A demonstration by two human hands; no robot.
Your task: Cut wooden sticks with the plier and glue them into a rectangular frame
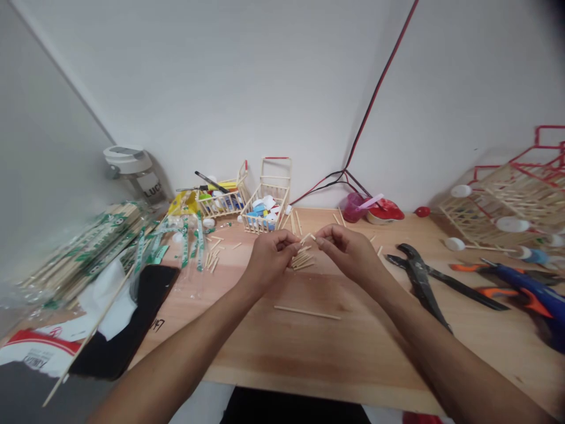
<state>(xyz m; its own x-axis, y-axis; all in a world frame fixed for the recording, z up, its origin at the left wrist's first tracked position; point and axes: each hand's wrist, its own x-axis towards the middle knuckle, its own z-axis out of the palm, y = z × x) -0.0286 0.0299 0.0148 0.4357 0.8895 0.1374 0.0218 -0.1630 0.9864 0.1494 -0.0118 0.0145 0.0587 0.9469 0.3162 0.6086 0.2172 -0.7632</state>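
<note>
The left hand (269, 257) and right hand (348, 252), nearly closed, pinch short wooden sticks (306, 238).

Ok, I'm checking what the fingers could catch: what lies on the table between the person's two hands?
In the head view, a small heap of short wooden sticks lies on the wooden tabletop, just below and between the left hand and right hand.

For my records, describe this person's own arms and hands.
The left hand and right hand are bare, with no gloves. The left forearm and right forearm are bare too, with no sleeves in view. No watch or bracelet shows on either.
</note>
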